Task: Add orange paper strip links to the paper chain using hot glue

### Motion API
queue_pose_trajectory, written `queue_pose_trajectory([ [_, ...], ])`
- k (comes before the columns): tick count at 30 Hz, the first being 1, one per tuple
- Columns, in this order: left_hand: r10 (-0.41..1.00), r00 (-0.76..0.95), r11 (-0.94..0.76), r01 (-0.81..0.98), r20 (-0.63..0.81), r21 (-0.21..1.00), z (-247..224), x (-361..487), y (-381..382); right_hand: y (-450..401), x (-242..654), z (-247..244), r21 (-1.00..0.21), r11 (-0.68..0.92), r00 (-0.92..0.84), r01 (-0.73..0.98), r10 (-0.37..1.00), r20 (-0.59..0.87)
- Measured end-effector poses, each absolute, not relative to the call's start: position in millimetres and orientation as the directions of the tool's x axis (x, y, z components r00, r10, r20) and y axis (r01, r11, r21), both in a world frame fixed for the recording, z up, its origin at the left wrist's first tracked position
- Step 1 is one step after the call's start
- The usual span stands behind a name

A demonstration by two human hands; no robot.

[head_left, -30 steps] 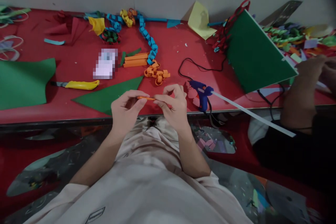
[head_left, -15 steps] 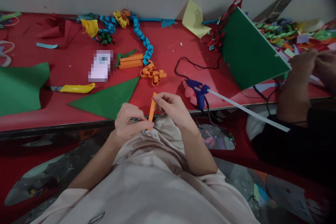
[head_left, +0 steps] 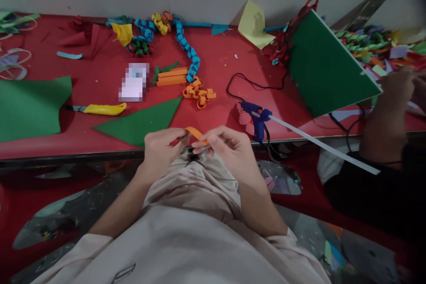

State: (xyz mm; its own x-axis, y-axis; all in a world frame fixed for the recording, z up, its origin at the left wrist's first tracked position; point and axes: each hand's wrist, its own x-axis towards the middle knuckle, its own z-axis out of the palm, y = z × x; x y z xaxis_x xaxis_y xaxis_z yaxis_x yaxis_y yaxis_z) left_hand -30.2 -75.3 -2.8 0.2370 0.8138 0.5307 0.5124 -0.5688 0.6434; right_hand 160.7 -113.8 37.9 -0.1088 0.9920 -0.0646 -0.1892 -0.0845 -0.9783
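An orange paper strip (head_left: 195, 133) stretches between my two hands just over the table's front edge, bending in a slight curve. My left hand (head_left: 165, 147) is closed on its left end; a small dark object, too hidden to name, shows inside that hand. My right hand (head_left: 228, 151) pinches the other end between thumb and fingers. Beyond my hands lies a short orange paper chain (head_left: 200, 93), joined near a blue paper chain (head_left: 188, 46). Beside it rests a stack of orange strips (head_left: 172, 77). Right of my right hand is a blue glue gun (head_left: 258, 117) with a long white glue stick.
A yellow box cutter (head_left: 104, 109), green paper (head_left: 140, 122) and a blurred-out phone (head_left: 135, 82) lie on the red table (head_left: 219, 117). A green board (head_left: 329, 66) leans at right. A co-worker's hand (head_left: 396, 84) is at the far right, near colourful scraps.
The orange strip has turned from nearly upright to a flatter, bent position between my hands. My left fingers have shifted to its upper left end. The view has moved slightly left.
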Motion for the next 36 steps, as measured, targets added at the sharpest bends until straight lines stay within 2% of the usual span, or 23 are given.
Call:
queue_pose_trajectory([
  [3,0.941,0.059,-0.329,0.393,0.333,0.859,10.5,-21.8,-73.6,-126.3,145.3,22.5,-0.965,-0.098,-0.054,-0.244,0.995,-0.087],
  [6,0.992,0.105,-0.084,0.094,0.074,0.992,16.1,-17.7,-72.8,-130.4,134.8,7.5,-0.955,-0.087,0.005,-0.283,0.996,-0.092],
  [8,0.976,0.214,0.06,-0.1,-0.037,0.993,15.7,-17.0,-73.7,-129.8,133.5,1.2,-0.974,-0.05,0.068,-0.22,0.995,-0.066],
  [10,0.949,0.302,0.17,-0.253,-0.089,0.952,14.0,-16.0,-75.8,-128.0,135.9,-2.6,-0.997,0.031,0.132,-0.073,0.991,0.021],
  [14,0.949,0.305,0.2,-0.39,-0.079,0.899,10.8,-9.4,-80.1,-123.9,144.6,-6.0,-0.941,0.243,0.168,0.234,0.943,0.286],
  [19,0.944,0.316,0.203,-0.317,-0.098,0.926,7.2,-5.7,-78.6,-113.1,157.2,1.3,-0.862,0.396,0.132,0.316,0.881,0.454],
  [24,0.821,0.569,0.072,-0.046,-0.033,0.996,13.1,-16.9,-71.1,-95.2,177.4,20.0,-0.772,0.58,-0.166,0.259,0.814,0.556],
  [27,0.69,0.717,0.015,0.126,-0.101,0.992,21.3,-21.0,-65.3,-87.3,187.7,32.1,-0.746,0.605,-0.349,0.28,0.787,0.508],
  [31,0.562,0.792,-0.014,0.297,-0.239,0.955,30.7,-21.3,-57.7,-81.5,194.8,42.9,-0.746,0.551,-0.544,0.374,0.782,0.305],
  [34,0.661,0.721,-0.1,0.358,-0.207,0.928,34.4,-23.1,-53.5,-80.4,197.6,40.8,-0.78,0.452,-0.452,0.433,0.857,0.246],
  [36,0.754,0.647,-0.145,0.339,-0.118,0.93,33.9,-24.1,-53.0,-81.6,197.7,33.8,-0.847,0.38,-0.348,0.372,0.903,0.252],
])
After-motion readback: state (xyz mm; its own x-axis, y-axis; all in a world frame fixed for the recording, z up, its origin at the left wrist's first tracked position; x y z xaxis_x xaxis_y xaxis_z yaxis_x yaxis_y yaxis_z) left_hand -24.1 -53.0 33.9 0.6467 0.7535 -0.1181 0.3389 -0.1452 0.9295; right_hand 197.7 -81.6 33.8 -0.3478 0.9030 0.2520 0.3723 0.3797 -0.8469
